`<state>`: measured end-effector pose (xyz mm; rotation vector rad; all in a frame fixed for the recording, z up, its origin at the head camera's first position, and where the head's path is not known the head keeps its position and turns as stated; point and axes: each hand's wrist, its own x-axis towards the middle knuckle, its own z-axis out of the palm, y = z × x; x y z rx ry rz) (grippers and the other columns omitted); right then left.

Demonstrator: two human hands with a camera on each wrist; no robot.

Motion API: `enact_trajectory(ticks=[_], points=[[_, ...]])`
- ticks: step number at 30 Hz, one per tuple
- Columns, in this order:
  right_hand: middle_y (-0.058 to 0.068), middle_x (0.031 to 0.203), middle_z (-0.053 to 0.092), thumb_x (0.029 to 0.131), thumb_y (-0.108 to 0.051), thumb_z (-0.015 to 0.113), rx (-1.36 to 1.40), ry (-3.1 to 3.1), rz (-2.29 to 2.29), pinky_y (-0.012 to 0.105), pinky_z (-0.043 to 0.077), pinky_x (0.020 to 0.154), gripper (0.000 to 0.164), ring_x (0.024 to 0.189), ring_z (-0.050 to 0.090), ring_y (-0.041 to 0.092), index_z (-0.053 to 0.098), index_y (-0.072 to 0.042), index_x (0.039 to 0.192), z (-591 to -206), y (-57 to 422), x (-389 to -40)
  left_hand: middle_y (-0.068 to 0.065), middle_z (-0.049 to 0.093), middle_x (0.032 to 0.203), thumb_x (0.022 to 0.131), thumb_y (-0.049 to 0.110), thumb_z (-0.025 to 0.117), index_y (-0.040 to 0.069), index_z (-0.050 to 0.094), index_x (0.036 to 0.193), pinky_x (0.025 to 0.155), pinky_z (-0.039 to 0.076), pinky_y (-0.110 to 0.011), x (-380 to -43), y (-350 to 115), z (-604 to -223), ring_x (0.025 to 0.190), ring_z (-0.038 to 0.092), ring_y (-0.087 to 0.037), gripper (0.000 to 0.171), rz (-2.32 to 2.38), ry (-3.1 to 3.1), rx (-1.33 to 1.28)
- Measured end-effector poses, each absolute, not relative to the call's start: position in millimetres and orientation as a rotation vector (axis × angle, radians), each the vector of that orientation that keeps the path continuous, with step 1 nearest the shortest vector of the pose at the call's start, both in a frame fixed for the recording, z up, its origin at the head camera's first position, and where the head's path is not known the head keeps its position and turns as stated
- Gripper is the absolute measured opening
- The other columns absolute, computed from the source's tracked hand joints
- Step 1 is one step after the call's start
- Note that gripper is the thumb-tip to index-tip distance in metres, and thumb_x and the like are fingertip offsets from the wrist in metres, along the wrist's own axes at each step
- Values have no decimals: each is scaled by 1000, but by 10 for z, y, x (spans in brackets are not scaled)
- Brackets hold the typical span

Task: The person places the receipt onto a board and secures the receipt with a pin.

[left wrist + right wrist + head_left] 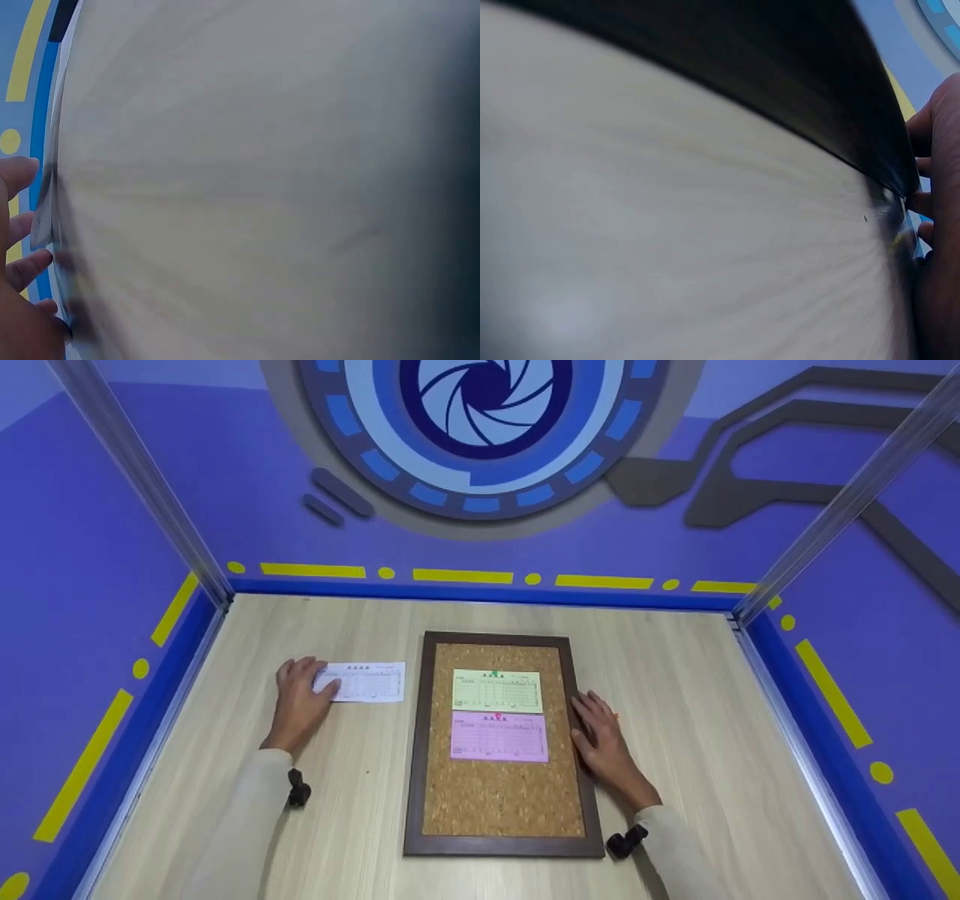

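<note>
My left hand (304,701) pinches the left end of a white printed slip (371,682), with the thumb over its face. In the left wrist view the slip (45,221) shows edge-on by the fingertips. A framed corkboard (502,802) lies to the right. Pinned on it are a green slip (496,692), under a green pushpin (494,673), and a pink slip (499,739) just below, under a red pushpin (497,715). My right hand (609,742) rests along the board's right frame, its fingers loosely bent. A small orange item (616,715) peeks out beside these fingers, mostly hidden.
The wooden tabletop (337,825) carries everything. A purple-blue back wall (600,547) and side walls with metal corner posts (150,487) enclose it. Small black wrist cameras (298,789) sit on both sleeves.
</note>
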<state>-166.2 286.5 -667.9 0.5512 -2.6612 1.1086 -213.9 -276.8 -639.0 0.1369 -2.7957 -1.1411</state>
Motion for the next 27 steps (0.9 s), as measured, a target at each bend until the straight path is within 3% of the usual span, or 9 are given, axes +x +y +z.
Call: enact_trajectory(ticks=[10, 18, 27], points=[[32, 164, 48, 106, -8, 67, 543, -2668, 1128, 77, 23, 124, 55, 158, 32, 55, 53, 10, 156, -6685, 2874, -1661, -27, 43, 167, 109, 23, 69, -4, 62, 149, 129, 18, -69, -2193, -2919, -6347, 160, 22, -51, 49, -1096, -2800, 95], [31, 165, 47, 108, -11, 65, 547, -2673, 1135, 76, 23, 125, 55, 159, 32, 55, 52, 9, 157, -6684, 2853, -1645, -32, 45, 164, 109, 19, 67, -6, 65, 145, 120, -3, -86, -2229, -2991, -6353, 159, 21, -59, 43, -980, -2820, 74], [30, 166, 47, 107, -11, 66, 553, -2665, 1133, 77, 22, 125, 56, 159, 31, 55, 53, 9, 157, -6656, 2864, -1632, -32, 44, 165, 109, 12, 68, -5, 66, 142, 116, -7, -90, -2241, -2986, -6372, 158, 22, -61, 37, -944, -2802, 57]])
